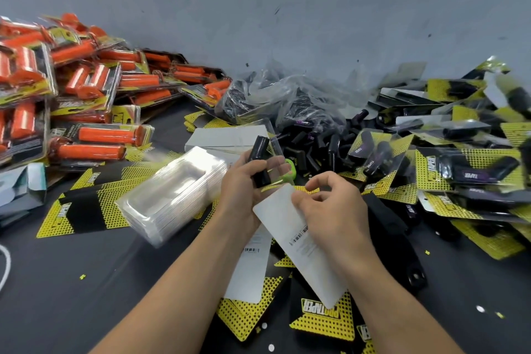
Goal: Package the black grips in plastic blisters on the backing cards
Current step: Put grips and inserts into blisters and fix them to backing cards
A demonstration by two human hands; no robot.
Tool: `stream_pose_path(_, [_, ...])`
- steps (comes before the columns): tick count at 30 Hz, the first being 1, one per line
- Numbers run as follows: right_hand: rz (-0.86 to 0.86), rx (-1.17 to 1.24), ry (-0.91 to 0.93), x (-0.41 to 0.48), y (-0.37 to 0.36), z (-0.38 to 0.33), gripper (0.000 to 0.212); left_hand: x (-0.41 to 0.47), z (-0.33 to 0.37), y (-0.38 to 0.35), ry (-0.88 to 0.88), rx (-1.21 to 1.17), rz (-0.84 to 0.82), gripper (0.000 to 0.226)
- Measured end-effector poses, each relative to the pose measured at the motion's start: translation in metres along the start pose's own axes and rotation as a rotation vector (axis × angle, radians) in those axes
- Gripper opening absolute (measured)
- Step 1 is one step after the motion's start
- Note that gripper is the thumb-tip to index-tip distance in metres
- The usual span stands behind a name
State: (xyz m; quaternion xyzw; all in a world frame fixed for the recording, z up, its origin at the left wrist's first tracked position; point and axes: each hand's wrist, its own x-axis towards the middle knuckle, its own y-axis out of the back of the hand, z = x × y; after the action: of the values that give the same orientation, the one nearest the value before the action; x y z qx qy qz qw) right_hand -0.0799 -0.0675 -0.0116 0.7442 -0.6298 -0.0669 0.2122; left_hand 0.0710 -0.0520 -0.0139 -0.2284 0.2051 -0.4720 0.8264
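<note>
**Black grip meets its card: one pack in assembly**

Nearest us, loose backing cards [324, 322] lie yellow-and-black face up on the dark table [86, 296]. Above them the right hand [330, 210] pinches the upper edge of one card [287, 224], held white side up with its barcode showing. Just beside it the left hand [241, 187] curls its fingers round a black grip [260, 161], held upright. What we take to be a clear blister [276, 144] lies against the grip; whether the grip is fully seated in it we cannot tell.

We judge the step in hand to be joining the filled blister to the card. The next move calls for lining the card's edges up with the blister's rim, then closing the two together without letting the grip slip out.

Left of the hands lies a stack of empty blisters [172, 195]. Beyond, loose grips [316, 146] spill from a plastic bag [273, 95]. Finished black packs [459, 167] are heaped at right and orange packs [86, 80] at left.
</note>
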Motion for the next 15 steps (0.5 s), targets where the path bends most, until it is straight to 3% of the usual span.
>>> stream_pose_path(9, [-0.133,0.009,-0.018,0.009,0.003,0.005,0.013,0.004,-0.004,0.0,0.016,-0.076,-0.139,0.032])
stream_pose_path(15, [0.004,0.04,-0.01,0.009,0.002,0.008,0.022,0.005,-0.002,0.0,0.077,-0.147,-0.227,0.028])
